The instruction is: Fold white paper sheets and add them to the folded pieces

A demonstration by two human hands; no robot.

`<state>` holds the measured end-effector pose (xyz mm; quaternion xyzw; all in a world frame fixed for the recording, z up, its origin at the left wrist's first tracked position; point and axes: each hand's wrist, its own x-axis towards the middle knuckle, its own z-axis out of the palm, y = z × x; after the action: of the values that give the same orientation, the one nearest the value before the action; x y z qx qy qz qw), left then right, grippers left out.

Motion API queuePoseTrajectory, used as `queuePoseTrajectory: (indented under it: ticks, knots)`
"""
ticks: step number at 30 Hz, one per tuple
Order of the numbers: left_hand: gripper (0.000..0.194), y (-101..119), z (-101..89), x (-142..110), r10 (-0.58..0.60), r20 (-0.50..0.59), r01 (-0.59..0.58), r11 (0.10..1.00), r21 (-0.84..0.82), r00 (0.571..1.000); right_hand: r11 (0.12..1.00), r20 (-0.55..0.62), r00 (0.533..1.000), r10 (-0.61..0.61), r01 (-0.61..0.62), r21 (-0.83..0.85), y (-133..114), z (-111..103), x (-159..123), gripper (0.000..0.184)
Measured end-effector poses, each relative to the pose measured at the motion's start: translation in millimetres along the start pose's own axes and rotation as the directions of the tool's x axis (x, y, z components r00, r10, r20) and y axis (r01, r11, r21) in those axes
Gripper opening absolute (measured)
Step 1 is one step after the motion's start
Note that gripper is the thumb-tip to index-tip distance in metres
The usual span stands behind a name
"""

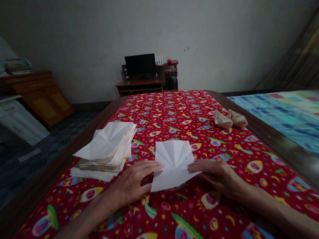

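Creased white paper (172, 160) lies on the red-patterned desk (186, 219) between both hands, left fingers (156, 165) and right fingers (196, 166) lightly pinching its side edges.

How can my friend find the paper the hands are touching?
Find the red cloth, then the left hand and right hand. Between them is a white paper with fanning creases. It is apart from the pile at left, and more open than the folded shapes at right.
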<state>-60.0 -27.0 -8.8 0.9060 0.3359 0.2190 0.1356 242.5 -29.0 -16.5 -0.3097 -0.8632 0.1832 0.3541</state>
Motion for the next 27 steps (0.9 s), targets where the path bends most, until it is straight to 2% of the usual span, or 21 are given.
queuePoseTrajectory:
  ticks: [2, 5, 7, 10, 14, 16, 20, 24, 27]
  knots:
    - [0.031, -1, 3.7, 2, 0.054, -0.038, -0.054, 0.998, -0.014, 0.998, 0.999, 0.016, 0.999, 0.032, -0.032, 0.008, -1, -2, 0, 0.021]
    - [0.029, 0, 8.5, 7, 0.124, -0.110, -0.128, 0.991, -0.034, 0.986, 0.999, 0.019, 0.999, 0.040, -0.040, -0.002, -6, -7, 0, 0.021]
    - [0.030, -1, 10.1, 11, 0.154, -0.139, -0.160, 0.987, -0.029, 0.978, 0.999, 0.019, 1.000, 0.001, 0.000, -0.036, -9, -11, 0, 0.021]
    - [0.031, -1, 10.9, 15, 0.196, -0.123, -0.199, 0.980, -0.016, 0.973, 0.994, 0.038, 0.997, -0.069, 0.072, -0.081, -11, -16, -2, 0.023]
    - [0.027, 2, 14.1, 14, 0.229, -0.145, -0.239, 0.969, -0.061, 0.963, 0.979, 0.050, 0.985, -0.163, 0.167, -0.114, -11, -23, -8, 0.026]
    - [0.026, 6, 17.4, 12, 0.217, -0.159, -0.233, 0.968, -0.089, 0.963, 0.976, 0.088, 0.982, -0.169, 0.180, -0.127, -12, -25, -11, 0.027]
    - [0.025, 12, 22.8, 9, 0.157, -0.155, -0.177, 0.977, -0.118, 0.975, 0.972, 0.170, 0.980, -0.101, 0.133, -0.192, -7, -23, -11, 0.033]
    - [0.021, 13, 23.9, 11, 0.118, -0.175, -0.153, 0.968, -0.198, 0.977, 0.984, 0.118, 0.992, -0.039, 0.059, -0.170, 5, -18, -11, 0.023]
    - [0.018, 13, 24.4, 14, -0.036, -0.171, -0.009, 0.967, -0.256, 0.985, 0.988, 0.087, 0.991, 0.106, -0.095, -0.119, 6, -17, -11, 0.022]
